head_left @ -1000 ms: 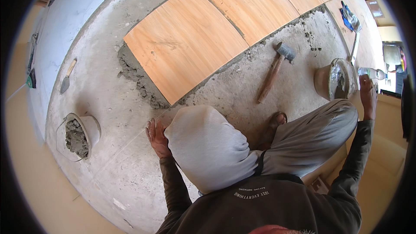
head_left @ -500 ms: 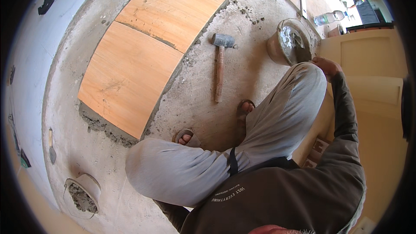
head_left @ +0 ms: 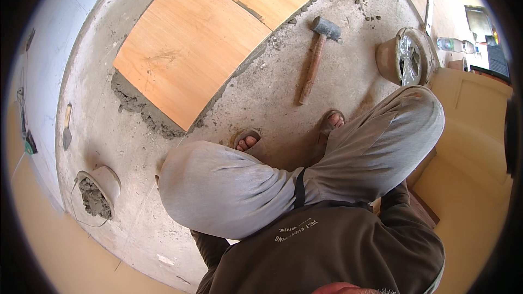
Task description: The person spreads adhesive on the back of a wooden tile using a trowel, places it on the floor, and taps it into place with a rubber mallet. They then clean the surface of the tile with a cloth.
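My left sleeve runs under my bent left leg; just a small brown sliver, perhaps a fingertip of my left hand, shows at the knee's edge. My right sleeve passes down behind my right thigh, and that hand is hidden. Ahead of my feet lies a rubber mallet with a dark head and wooden handle. Beyond my right knee stands a bucket with wet grey contents. Wood-patterned tiles lie ahead to the left, with grey mortar along the near edge.
To the left, a tilted bucket of mortar sits below a small trowel on the concrete floor. A plastic bottle lies beyond the right bucket. A cream panelled surface borders my right side.
My right hand has drawn back from the right bucket's rim and gone out of sight behind my thigh. My view has shifted, so the floor objects appear higher and mostly farther right.
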Demonstrator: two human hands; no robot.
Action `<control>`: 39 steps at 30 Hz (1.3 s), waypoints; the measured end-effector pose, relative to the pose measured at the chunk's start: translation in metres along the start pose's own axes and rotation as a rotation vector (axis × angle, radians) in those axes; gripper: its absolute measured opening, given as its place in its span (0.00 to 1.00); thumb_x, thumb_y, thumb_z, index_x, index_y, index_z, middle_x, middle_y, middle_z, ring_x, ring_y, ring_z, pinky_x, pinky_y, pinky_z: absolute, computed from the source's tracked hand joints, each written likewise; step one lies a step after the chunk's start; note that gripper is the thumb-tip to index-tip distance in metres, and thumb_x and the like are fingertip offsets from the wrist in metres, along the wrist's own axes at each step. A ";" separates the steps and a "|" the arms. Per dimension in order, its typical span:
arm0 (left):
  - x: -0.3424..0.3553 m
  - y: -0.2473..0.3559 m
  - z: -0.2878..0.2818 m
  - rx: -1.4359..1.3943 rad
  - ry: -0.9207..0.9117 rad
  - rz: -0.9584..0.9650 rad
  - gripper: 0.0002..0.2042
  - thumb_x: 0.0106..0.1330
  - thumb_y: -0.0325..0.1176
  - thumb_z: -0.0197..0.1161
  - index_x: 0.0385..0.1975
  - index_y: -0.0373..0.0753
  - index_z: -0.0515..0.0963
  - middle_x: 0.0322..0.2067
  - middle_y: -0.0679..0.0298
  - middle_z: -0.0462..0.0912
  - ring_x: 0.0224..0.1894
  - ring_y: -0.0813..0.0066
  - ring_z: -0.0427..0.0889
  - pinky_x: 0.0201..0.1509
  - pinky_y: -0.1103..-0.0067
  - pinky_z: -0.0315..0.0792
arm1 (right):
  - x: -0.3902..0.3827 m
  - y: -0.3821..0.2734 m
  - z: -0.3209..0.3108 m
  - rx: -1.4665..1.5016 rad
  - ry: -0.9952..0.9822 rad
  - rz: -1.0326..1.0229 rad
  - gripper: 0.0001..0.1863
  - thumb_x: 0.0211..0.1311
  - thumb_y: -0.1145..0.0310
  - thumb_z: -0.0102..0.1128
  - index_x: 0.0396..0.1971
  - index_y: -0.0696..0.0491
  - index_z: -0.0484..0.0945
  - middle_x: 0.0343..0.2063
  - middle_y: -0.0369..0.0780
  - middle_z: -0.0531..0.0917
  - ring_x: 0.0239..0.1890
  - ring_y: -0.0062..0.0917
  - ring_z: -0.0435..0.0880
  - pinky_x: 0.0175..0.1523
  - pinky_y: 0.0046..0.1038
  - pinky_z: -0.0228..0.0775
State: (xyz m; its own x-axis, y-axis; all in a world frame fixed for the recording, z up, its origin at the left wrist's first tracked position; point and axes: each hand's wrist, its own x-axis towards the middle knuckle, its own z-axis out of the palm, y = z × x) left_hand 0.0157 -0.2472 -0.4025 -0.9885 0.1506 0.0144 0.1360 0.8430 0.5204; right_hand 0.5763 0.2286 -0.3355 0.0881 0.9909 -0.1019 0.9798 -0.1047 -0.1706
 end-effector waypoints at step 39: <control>-0.007 -0.117 0.042 0.509 0.349 -1.196 0.38 0.78 0.64 0.28 0.78 0.43 0.50 0.78 0.45 0.47 0.80 0.45 0.45 0.77 0.45 0.43 | -0.108 -0.848 0.120 -0.174 -0.114 -1.650 0.11 0.67 0.66 0.57 0.47 0.47 0.77 0.42 0.37 0.84 0.50 0.25 0.82 0.55 0.32 0.69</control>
State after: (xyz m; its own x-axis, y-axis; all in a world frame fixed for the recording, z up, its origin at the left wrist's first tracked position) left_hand 0.0093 -0.3255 -0.4993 -0.4716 -0.8812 0.0328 -0.8818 0.4717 -0.0052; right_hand -0.2854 0.1998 -0.2972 -1.0000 0.0075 -0.0030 0.0076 0.9983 -0.0571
